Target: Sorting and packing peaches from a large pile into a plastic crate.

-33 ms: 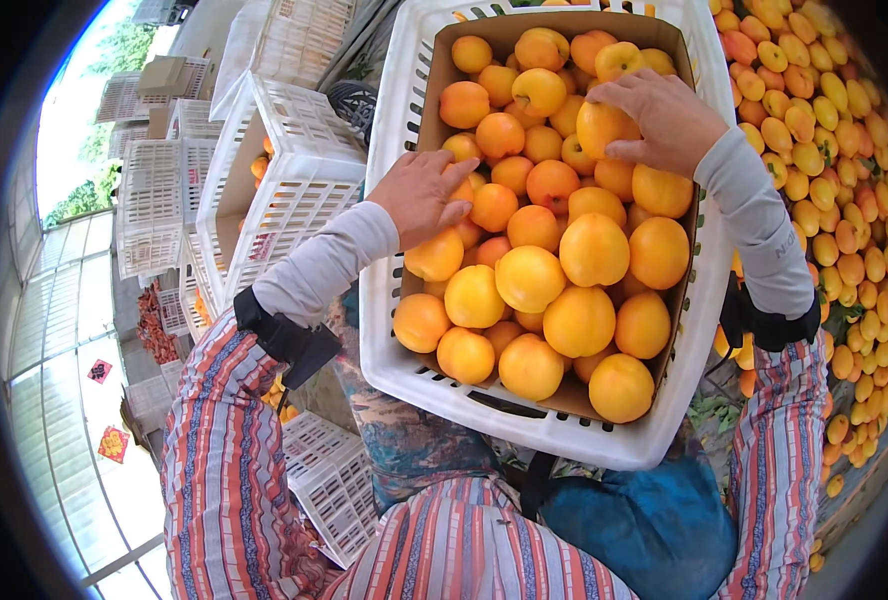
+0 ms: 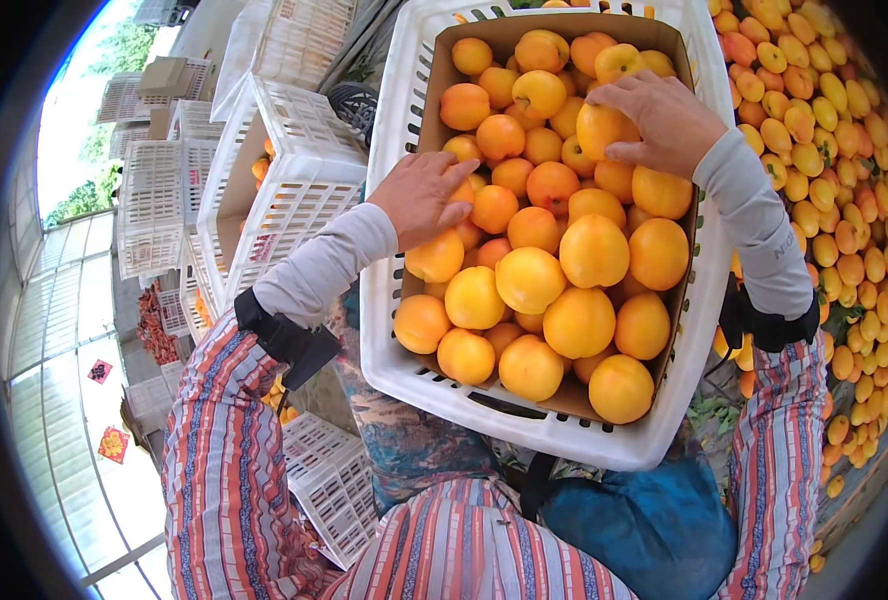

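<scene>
Head view. White crate (image 2: 379,335), cardboard liner (image 2: 494,28) inside, judged nearly full: orange-yellow fruits (image 2: 529,280) cover its interior. Toward the crate's upper right, right hand (image 2: 661,125), thumb and fingers curled about one large fruit (image 2: 599,132); at its left side, left hand (image 2: 419,197), half-open over fruits, grip indeterminable. Right of the crate, a loose pile (image 2: 814,190) lies unpacked.

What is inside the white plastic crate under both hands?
The crate has a brown cardboard lining filled with round yellow-orange fruits. The bare right hand grasps one; the bare left hand partly covers others. Upper fruits hide the bottom and whatever lies deepest.
</scene>
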A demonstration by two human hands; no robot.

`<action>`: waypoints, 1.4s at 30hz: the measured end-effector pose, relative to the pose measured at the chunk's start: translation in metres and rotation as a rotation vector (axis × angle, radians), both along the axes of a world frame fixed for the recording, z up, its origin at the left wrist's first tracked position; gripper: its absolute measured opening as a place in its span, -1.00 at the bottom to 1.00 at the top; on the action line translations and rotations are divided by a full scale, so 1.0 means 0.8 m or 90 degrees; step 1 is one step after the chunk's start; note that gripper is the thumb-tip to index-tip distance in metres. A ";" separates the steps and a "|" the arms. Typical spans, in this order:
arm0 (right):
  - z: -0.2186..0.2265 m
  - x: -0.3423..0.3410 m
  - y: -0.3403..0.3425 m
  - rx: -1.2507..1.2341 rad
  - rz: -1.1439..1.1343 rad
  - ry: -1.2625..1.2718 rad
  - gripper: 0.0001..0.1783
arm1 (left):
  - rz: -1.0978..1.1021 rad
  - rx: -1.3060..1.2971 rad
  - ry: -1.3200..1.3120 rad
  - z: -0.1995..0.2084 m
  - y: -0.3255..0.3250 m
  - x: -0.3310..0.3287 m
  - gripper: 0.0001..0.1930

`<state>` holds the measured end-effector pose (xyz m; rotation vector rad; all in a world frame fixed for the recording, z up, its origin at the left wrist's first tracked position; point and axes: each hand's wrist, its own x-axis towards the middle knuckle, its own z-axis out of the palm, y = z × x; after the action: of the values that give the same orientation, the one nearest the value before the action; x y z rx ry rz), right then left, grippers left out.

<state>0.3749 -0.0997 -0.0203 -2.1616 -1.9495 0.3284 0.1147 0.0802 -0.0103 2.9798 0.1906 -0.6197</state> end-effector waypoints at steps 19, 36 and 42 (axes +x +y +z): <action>-0.004 0.001 0.000 0.103 0.038 -0.049 -0.50 | 0.002 -0.140 -0.167 -0.008 0.014 -0.010 -0.63; -0.002 0.003 0.005 0.108 0.038 -0.034 -0.49 | -0.032 -0.319 -0.144 0.007 -0.022 0.039 -0.73; 0.002 0.003 0.005 0.106 0.023 -0.047 -0.50 | 0.147 -0.408 -0.164 -0.002 -0.015 0.062 -0.76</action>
<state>0.3770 -0.0959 -0.0188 -2.0623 -1.9796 0.0888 0.1644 0.0681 -0.0121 2.3395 0.2536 -0.2080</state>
